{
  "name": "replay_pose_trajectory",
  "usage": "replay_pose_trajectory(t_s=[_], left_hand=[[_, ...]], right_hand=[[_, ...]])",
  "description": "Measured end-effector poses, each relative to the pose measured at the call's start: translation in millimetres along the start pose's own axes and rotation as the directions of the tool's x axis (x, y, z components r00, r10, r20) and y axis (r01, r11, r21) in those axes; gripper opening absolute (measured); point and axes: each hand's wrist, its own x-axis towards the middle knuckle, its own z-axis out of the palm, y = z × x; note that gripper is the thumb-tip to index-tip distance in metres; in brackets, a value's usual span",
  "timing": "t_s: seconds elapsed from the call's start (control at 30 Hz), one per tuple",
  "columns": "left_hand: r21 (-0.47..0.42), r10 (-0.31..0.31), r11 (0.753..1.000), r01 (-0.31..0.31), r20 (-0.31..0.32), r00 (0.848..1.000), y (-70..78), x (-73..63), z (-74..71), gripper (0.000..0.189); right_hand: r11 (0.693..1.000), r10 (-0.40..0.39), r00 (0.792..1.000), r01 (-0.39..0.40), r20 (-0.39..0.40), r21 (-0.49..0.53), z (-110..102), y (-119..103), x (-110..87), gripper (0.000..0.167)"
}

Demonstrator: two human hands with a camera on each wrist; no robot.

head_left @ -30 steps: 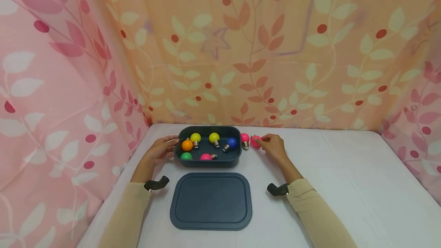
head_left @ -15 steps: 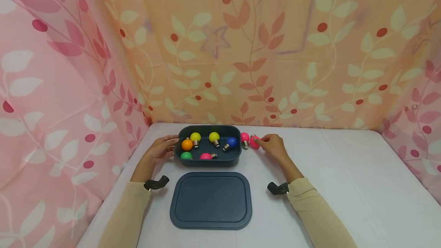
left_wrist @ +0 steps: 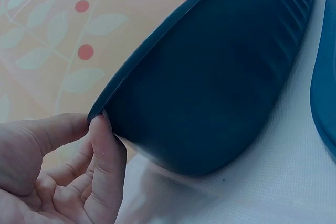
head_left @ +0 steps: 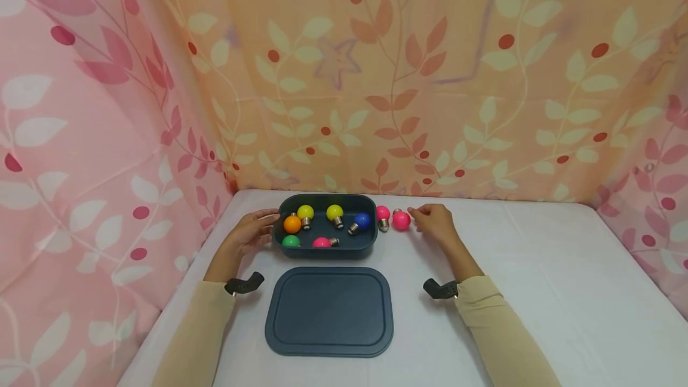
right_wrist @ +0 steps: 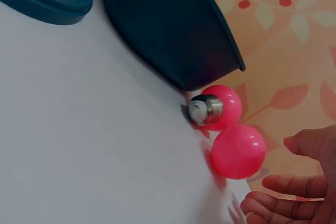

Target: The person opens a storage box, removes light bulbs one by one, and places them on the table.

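My left hand [head_left: 251, 233] pinches the rim at the left end of a dark blue plastic box [head_left: 325, 253], thumb and a finger on its edge in the left wrist view. Inside the box lie several small coloured light bulbs: yellow, orange, green, blue [head_left: 362, 221] and pink. Just outside its right end rests a pink bulb [right_wrist: 229, 107] with its metal base showing. Beside that one lies a second pink bulb [right_wrist: 238, 152], its round side facing the right wrist camera. My right hand [head_left: 436, 221] is just right of this bulb, fingers parted and holding nothing.
The box's dark blue lid [head_left: 329, 312] lies flat in front of it, nearer to me. All of this is on a white-covered table [head_left: 548, 279]. Patterned curtains [head_left: 398, 76] hang behind the table and at both sides.
My right hand has let go of the second pink bulb and drawn back to the right. The bulb stays next to the other pink one. My left hand keeps its place on the box.
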Motion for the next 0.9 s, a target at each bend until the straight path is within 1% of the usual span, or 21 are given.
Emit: replay_pose_trajectory(t_s=[0.2,0.43,0.73,0.9], left_hand=[[-0.004,-0.003,1.0,0.003,0.002,1.0,0.5,0.7,-0.9,0.058],[-0.004,-0.004,1.0,0.004,0.006,1.0,0.2,1.5,-0.8,0.058],[-0.001,0.005,1.0,-0.005,0.009,1.0,-0.8,2.4,-1.2,0.057],[-0.021,0.003,1.0,-0.003,0.008,1.0,-0.2,1.1,0.0,0.054]], right_hand=[[0.999,-0.033,0.999,0.033,-0.022,-0.006,-9,-3,0.1,0.043],[0.999,-0.047,0.998,0.047,-0.03,0.011,-17,-8,-2.6,0.045],[0.995,-0.078,0.996,0.08,-0.04,0.057,-19,-16,-4.4,0.041],[0.99,-0.123,0.992,0.124,-0.022,0.064,-18,-25,-8.7,0.039]])
